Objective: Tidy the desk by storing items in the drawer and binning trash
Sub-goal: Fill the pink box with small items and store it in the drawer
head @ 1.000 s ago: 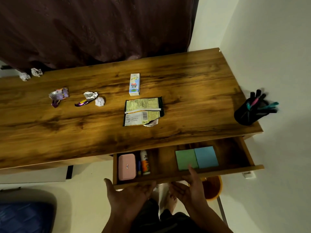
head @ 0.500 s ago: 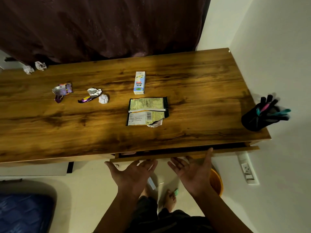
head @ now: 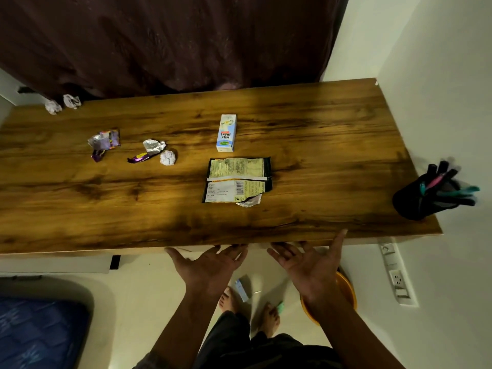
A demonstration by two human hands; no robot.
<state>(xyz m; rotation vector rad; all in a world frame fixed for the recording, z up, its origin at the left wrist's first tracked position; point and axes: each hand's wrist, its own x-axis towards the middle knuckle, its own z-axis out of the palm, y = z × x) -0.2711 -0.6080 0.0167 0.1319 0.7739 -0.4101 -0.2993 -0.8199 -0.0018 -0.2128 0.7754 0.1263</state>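
Since a moment ago the drawer has gone fully under the desk (head: 306, 145) and no longer shows; half a second back a thin strip of its front still stuck out below the near edge. Both hands sit at that near edge with palms up and fingers spread, holding nothing: the left hand (head: 210, 267) just below the edge, the right hand (head: 308, 262) beside it with its longest fingertip reaching up to the desk's front lip. On the desk, a milkshake carton (head: 226, 133) lies flat near the middle, and a flattened snack packet (head: 237, 180) lies just on the near side of the carton. Left of the carton are a crumpled paper ball (head: 168, 157), a foil wrapper with purple print (head: 149, 150) touching or nearly touching that ball, and farther left another crumpled purple wrapper (head: 103, 142). Two paper wads (head: 62, 103) sit at the desk's far left corner by the dark curtain (head: 170, 41). A black pen holder (head: 423, 199) full of pens stands at the desk's near right corner. Below the desk, an orange bin (head: 346, 291) is partly hidden behind the right wrist.
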